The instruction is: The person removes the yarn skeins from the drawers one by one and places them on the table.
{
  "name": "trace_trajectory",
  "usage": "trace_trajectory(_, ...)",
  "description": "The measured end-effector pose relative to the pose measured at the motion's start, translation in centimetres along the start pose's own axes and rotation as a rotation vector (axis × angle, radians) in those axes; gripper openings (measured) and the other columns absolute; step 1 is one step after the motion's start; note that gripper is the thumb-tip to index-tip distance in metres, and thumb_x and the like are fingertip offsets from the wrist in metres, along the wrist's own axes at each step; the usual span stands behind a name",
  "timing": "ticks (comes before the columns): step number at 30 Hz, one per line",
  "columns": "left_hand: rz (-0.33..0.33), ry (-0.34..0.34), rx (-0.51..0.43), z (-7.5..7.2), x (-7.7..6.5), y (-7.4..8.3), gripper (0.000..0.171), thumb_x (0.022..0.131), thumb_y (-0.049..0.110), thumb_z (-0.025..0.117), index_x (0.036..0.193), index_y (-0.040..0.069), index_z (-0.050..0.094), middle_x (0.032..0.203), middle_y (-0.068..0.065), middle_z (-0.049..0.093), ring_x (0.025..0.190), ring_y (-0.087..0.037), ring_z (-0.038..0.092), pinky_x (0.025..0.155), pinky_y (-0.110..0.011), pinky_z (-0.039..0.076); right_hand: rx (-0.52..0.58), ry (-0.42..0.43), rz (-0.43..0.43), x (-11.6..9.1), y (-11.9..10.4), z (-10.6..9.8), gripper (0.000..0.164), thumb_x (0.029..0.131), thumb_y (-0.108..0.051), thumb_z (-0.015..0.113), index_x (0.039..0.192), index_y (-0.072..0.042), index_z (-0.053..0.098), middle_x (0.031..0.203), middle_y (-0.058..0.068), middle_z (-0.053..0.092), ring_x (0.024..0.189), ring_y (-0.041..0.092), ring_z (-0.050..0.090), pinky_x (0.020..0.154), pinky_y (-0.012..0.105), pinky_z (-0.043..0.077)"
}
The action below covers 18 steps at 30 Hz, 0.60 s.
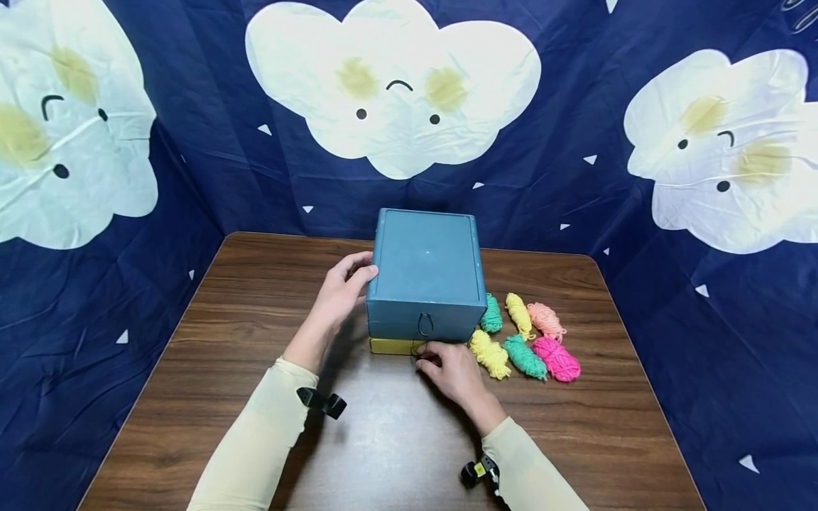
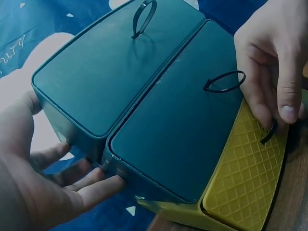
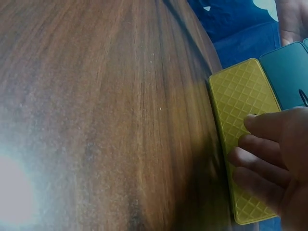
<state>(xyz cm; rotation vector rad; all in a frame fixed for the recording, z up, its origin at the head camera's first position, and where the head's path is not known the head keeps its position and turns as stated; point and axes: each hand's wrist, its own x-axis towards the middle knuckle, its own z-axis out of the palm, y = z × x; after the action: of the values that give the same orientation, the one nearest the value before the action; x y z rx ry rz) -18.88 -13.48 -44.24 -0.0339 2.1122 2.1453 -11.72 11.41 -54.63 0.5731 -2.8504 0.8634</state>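
A small drawer box (image 1: 427,259) stands at the back of the table, with two teal drawer fronts (image 2: 178,110) above a yellow drawer (image 2: 245,168) with a diamond pattern. Each front carries a thin black loop pull. On the box's left side rests my left hand (image 1: 341,291), its fingers spread fairly straight along the wall. My right hand (image 1: 454,372) is at the front of the yellow drawer, thumb and finger pinching its black loop (image 2: 269,132). Most of that loop is hidden behind the fingers in the right wrist view. The yellow front looks about flush with the box.
To the right of the box lie several small yarn skeins: green (image 1: 525,356), yellow (image 1: 490,353), salmon (image 1: 546,321) and bright pink (image 1: 557,358). The wooden table (image 1: 255,319) meets a dark blue cloth backdrop (image 1: 211,156) with white clouds behind and at both sides.
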Motion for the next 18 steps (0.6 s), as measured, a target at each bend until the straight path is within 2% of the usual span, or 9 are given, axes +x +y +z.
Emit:
trace_trajectory(7,0.03,0.023,0.027,-0.2,-0.5,-0.2,0.051,0.102,0.041,0.062,0.146,0.015,0.056,0.135,-0.013,0.058,0.119,-0.026,0.063,0.097,-0.042,0.057,0.008,-0.071,0.003,-0.6,-0.3,-1.2,0.027,0.091,-0.028,0.079,0.117,-0.024,0.075,0.1,-0.004,0.078,0.074,0.008,0.067,0.069,0.03,0.055)
trace_trajectory(13,0.136,0.044,0.083,-1.3,-1.0,-1.0,0.047,0.105,0.038,0.059,0.142,0.008,0.061,0.14,-0.013,0.062,0.126,-0.026,0.06,0.104,-0.054,0.052,0.02,-0.031,-0.047,-1.4,-0.3,-3.1,0.032,0.091,-0.026,0.079,0.122,-0.021,0.074,0.115,-0.001,0.077,0.098,0.019,0.073,0.086,0.039,0.059)
trace_trajectory(15,0.163,0.047,0.121,-1.9,-1.5,-1.1,0.046,0.105,0.036,0.058,0.141,0.008,0.06,0.141,-0.011,0.062,0.127,-0.026,0.058,0.104,-0.05,0.052,0.032,-0.007,-0.074,-1.7,-0.2,-3.9,0.032,0.091,-0.026,0.079,0.122,-0.019,0.074,0.117,0.0,0.076,0.101,0.02,0.073,0.087,0.04,0.059)
trace_trajectory(18,0.209,0.046,0.221,-2.8,-2.2,-1.4,0.044,0.105,0.034,0.058,0.142,0.01,0.06,0.141,-0.01,0.063,0.128,-0.025,0.059,0.105,-0.04,0.051,0.041,0.036,-0.12,-2.1,0.0,-5.4,0.03,0.092,-0.026,0.078,0.121,-0.019,0.074,0.117,-0.001,0.076,0.093,0.017,0.074,0.082,0.037,0.059)
